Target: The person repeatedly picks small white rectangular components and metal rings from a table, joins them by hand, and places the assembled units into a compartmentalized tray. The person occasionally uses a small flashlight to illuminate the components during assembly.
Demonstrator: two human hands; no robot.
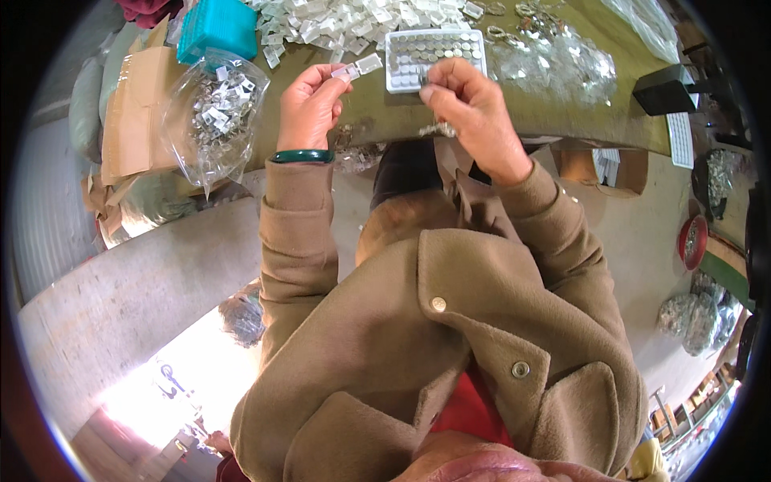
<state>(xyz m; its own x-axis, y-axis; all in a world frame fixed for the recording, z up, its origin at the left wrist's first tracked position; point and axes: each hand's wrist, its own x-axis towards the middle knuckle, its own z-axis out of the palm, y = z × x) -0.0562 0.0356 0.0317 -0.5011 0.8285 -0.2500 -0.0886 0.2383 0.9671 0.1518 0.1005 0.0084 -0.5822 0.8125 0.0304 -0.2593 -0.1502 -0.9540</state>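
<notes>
My left hand [310, 106], with a dark green bangle at its wrist, pinches a small clear plastic case [367, 65] that looks opened out. Over the near edge of a white tray [389, 63], my right hand [475, 111] is closed, thumb against forefinger. Something small and dark shows at those fingertips, too small to name. Rows of round, silvery, coin-like pieces [438, 53] lie in the tray. Behind it and to its left spreads a heap of similar clear plastic cases [337, 22].
On the left a clear bag [215, 116] of small pieces leans by a cardboard box [136, 108] and a teal plastic basket [215, 30]. Clear plastic packets [554, 68] cover the table's right part. A black box-shaped object [665, 88] stands at the right edge; an open carton [626, 173] sits below.
</notes>
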